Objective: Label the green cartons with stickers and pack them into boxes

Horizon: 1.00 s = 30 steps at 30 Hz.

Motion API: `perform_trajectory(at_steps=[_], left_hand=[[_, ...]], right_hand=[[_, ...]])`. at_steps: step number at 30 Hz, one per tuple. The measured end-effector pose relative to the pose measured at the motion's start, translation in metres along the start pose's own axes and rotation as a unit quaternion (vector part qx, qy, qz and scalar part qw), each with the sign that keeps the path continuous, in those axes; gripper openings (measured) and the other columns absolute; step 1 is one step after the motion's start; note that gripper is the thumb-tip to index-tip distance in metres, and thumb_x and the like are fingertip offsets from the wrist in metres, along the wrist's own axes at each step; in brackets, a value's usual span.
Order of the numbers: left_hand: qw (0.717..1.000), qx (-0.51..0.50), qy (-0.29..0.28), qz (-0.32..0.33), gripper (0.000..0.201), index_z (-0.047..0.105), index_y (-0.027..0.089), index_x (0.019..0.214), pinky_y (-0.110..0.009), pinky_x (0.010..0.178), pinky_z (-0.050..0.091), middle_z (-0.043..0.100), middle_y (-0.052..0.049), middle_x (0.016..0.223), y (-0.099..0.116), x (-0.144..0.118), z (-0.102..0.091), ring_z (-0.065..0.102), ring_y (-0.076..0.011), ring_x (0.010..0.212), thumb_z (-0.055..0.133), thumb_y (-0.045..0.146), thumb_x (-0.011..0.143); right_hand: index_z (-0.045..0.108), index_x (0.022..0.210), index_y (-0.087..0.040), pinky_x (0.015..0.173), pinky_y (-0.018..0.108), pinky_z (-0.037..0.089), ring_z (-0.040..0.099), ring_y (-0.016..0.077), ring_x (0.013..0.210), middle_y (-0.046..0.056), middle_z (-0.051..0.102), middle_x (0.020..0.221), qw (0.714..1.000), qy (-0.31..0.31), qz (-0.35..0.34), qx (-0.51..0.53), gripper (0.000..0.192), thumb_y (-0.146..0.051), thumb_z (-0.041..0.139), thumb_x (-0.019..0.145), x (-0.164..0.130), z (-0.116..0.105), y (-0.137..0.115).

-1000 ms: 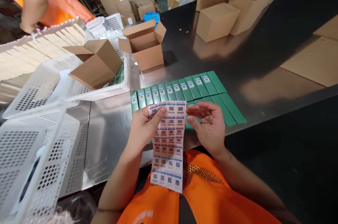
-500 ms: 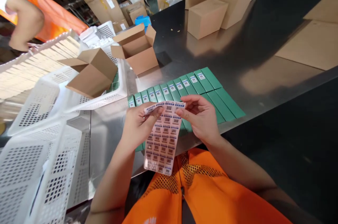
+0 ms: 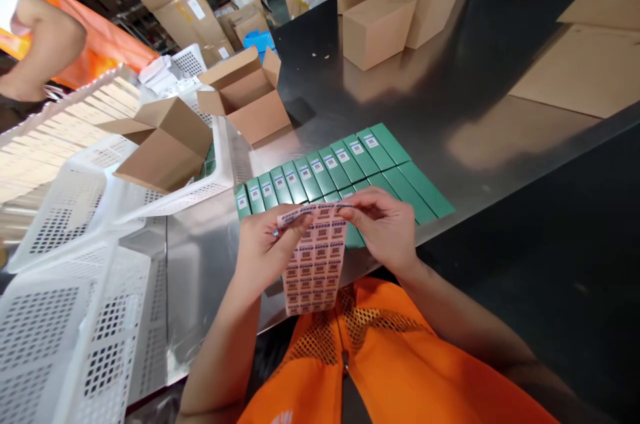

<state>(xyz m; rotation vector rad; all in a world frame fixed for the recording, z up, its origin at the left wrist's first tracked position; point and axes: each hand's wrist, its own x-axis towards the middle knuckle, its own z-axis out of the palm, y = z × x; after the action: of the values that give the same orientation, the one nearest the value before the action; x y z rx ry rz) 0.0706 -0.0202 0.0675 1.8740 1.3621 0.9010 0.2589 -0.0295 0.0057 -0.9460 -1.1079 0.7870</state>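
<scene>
A sheet of QR-code stickers [image 3: 315, 271] hangs in front of my vest, its top edge curled over. My left hand [image 3: 270, 244] pinches the upper left part of the sheet between thumb and fingers. At the top right corner, the thumb and fingertips of my right hand [image 3: 384, 229] are closed on the edge; whether a single sticker is lifted there cannot be made out. Just beyond both hands lie rows of slim green boxes [image 3: 326, 179] on the metal table [image 3: 400, 101]. Boxes in the far row carry a small QR label; my hands partly cover the near row.
White perforated baskets [image 3: 113, 317] stand on the left. An open carton [image 3: 165, 151] rests tilted on one, with another open carton [image 3: 257, 111] beside it. Brown cartons [image 3: 377, 27] stand at the back. Another person's arm [image 3: 47, 44] shows at upper left.
My right fingers have closed in at the sheet's top right corner, and the sheet's upper edge has curled further. The view has shifted slightly. The green boxes keep their arrangement.
</scene>
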Motion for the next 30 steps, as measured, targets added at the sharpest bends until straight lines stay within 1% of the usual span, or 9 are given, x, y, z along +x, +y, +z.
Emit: perform_trajectory(at_steps=[3, 7, 11, 14, 16, 18, 22, 28, 30], left_hand=[[1.000, -0.006, 0.017, -0.010, 0.022, 0.080, 0.021, 0.083, -0.024, 0.059, 0.046, 0.072, 0.000, 0.067, -0.001, -0.002, 0.001, 0.062, -0.0149, 0.061, 0.072, 0.041, 0.087], [0.999, -0.018, 0.021, -0.027, 0.022, 0.080, 0.022, 0.083, -0.024, 0.056, 0.046, 0.073, 0.000, 0.066, -0.005, -0.007, 0.006, 0.062, -0.0147, 0.059, 0.075, 0.043, 0.085], [0.995, -0.051, -0.005, -0.082, 0.027, 0.081, 0.020, 0.084, -0.023, 0.055, 0.048, 0.074, -0.001, 0.068, -0.011, -0.012, 0.019, 0.063, -0.0146, 0.058, 0.074, 0.047, 0.085], [0.982, -0.123, -0.036, -0.137, 0.035, 0.079, 0.023, 0.110, -0.025, 0.063, 0.054, 0.080, -0.004, 0.085, -0.016, -0.014, 0.031, 0.070, -0.0178, 0.070, 0.074, 0.047, 0.086], [0.968, -0.179, -0.061, -0.165, 0.044, 0.074, 0.025, 0.124, -0.027, 0.069, 0.057, 0.080, -0.004, 0.093, -0.019, -0.015, 0.038, 0.072, -0.0192, 0.077, 0.075, 0.046, 0.085], [0.956, -0.214, -0.084, -0.181, 0.039, 0.077, 0.023, 0.115, -0.027, 0.067, 0.057, 0.080, -0.005, 0.090, -0.021, -0.016, 0.043, 0.072, -0.0192, 0.076, 0.076, 0.047, 0.085], [0.942, -0.249, -0.100, -0.203, 0.032, 0.080, 0.019, 0.092, -0.026, 0.061, 0.056, 0.079, -0.006, 0.084, -0.020, -0.017, 0.049, 0.072, -0.0191, 0.071, 0.075, 0.049, 0.084], [0.933, -0.260, -0.045, -0.244, 0.035, 0.075, 0.017, 0.080, -0.023, 0.056, 0.052, 0.076, -0.005, 0.074, -0.016, -0.013, 0.059, 0.067, -0.0164, 0.063, 0.079, 0.052, 0.078], [0.925, -0.277, -0.022, -0.260, 0.037, 0.073, 0.017, 0.080, -0.024, 0.057, 0.052, 0.075, -0.004, 0.073, -0.019, -0.012, 0.064, 0.067, -0.0158, 0.063, 0.080, 0.053, 0.076]], right_hand=[[0.073, 0.077, -0.026, 0.070, 0.035, 0.054, 0.067, 0.0187, 0.072, 0.002, 0.072, 0.075, 0.994, -0.025, -0.078, -0.076, 0.026, -0.049, 0.073, 0.089, -0.002, -0.007, 0.002], [0.063, 0.066, -0.023, 0.062, 0.031, 0.050, 0.062, 0.0166, 0.065, 0.003, 0.064, 0.067, 0.980, -0.103, -0.101, -0.135, 0.046, -0.058, 0.059, 0.096, -0.003, -0.019, 0.000], [0.064, 0.064, -0.022, 0.057, 0.027, 0.047, 0.060, 0.0138, 0.061, 0.001, 0.063, 0.065, 0.978, -0.147, -0.067, -0.131, 0.044, -0.051, 0.061, 0.097, -0.004, -0.033, 0.002], [0.071, 0.071, -0.022, 0.059, 0.026, 0.049, 0.064, 0.0138, 0.065, 0.002, 0.068, 0.071, 0.982, -0.147, -0.021, -0.112, 0.032, -0.046, 0.070, 0.092, -0.007, -0.045, 0.006], [0.072, 0.070, -0.022, 0.059, 0.026, 0.050, 0.064, 0.0141, 0.065, 0.002, 0.068, 0.071, 0.980, -0.170, 0.020, -0.101, 0.036, -0.049, 0.069, 0.092, -0.010, -0.052, 0.008], [0.070, 0.069, -0.021, 0.060, 0.026, 0.051, 0.064, 0.0149, 0.067, 0.003, 0.067, 0.072, 0.974, -0.194, 0.066, -0.097, 0.040, -0.052, 0.066, 0.093, -0.014, -0.057, 0.009], [0.072, 0.093, -0.023, 0.069, 0.029, 0.057, 0.069, 0.0179, 0.080, 0.004, 0.071, 0.090, 0.980, -0.136, 0.123, -0.080, 0.028, -0.049, 0.078, 0.084, -0.021, -0.061, 0.013], [0.075, 0.082, -0.028, 0.077, 0.035, 0.057, 0.069, 0.0191, 0.084, 0.003, 0.072, 0.088, 0.991, -0.091, -0.041, -0.089, 0.006, -0.028, 0.080, 0.085, -0.018, -0.067, 0.008], [0.074, 0.085, -0.030, 0.076, 0.035, 0.057, 0.069, 0.0188, 0.084, 0.002, 0.072, 0.087, 0.994, -0.077, -0.050, -0.055, 0.005, -0.030, 0.079, 0.086, -0.006, -0.077, 0.002]])
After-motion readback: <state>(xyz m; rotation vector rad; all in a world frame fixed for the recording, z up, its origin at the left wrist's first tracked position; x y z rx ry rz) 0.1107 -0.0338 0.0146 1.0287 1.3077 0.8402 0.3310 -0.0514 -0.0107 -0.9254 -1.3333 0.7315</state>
